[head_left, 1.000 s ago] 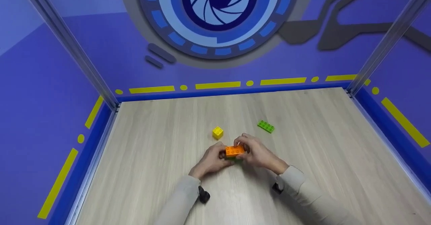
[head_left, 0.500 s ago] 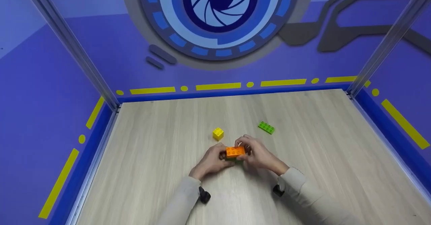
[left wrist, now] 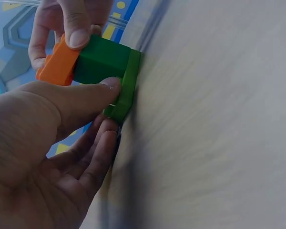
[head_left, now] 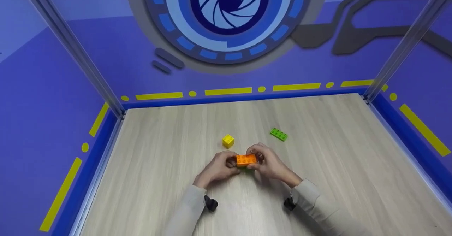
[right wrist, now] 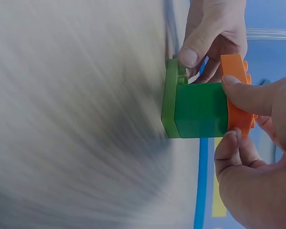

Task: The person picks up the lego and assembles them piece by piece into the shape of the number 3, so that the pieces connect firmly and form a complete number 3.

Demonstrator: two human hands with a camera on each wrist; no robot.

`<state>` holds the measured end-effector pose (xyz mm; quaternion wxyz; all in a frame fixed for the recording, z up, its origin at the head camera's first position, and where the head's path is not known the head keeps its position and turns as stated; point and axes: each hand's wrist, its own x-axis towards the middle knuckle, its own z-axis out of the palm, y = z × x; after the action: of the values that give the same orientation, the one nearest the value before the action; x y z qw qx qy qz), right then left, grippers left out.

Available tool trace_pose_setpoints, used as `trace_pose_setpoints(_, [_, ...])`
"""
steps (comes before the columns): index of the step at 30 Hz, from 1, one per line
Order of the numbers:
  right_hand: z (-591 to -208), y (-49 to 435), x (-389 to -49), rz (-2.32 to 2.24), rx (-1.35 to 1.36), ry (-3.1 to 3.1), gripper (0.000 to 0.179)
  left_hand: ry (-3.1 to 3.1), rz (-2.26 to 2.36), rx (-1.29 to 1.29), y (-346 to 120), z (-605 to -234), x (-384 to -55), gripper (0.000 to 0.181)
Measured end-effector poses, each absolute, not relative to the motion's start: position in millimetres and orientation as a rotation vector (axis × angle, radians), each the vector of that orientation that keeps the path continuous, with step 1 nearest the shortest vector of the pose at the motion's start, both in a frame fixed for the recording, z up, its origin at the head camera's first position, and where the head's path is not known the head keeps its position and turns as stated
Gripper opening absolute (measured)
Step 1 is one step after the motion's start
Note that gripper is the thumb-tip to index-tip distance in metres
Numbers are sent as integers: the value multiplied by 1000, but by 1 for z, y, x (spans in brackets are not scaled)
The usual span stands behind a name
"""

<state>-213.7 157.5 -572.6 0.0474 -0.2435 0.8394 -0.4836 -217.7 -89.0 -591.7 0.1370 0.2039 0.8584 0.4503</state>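
Note:
Between both hands stands a small stack of toy building bricks: a thin light green plate [right wrist: 169, 100] at the bottom, a dark green brick [right wrist: 200, 109] on it, and an orange brick [head_left: 246, 160] on top. The orange brick overhangs the dark green one toward the left hand. My left hand [head_left: 219, 166] pinches the plate's projecting end, thumb on its studded side, as the left wrist view shows. My right hand [head_left: 269, 162] grips the orange brick between thumb and fingers. From the head view, the orange brick mostly hides the green parts.
A yellow brick [head_left: 228, 141] lies just beyond the hands on the wooden table [head_left: 159, 165]. Farther right is another light green plate [head_left: 279, 134], studs up. Blue printed walls [head_left: 169, 80] enclose the back and sides.
My left hand has shifted slightly left. The right hand still grips the orange brick, and the stack stays nearly where it was.

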Motion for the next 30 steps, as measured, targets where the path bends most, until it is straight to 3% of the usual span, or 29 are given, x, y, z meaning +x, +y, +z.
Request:
trace_pose_setpoints(8, [-576,159,-210,-1555,-657,2519,34,2418,1370,573,-97,-586,-217,39])
trace_pose_setpoints(14, [-580,160,-209,-1573,-631,2519,43,2418,1437,546,-100,-583,-219,36])
trace_pose_setpoints(30, [-588,163,-205,-1693,-534,2406,47,2565,1472,527,-107,-572,-223,44])
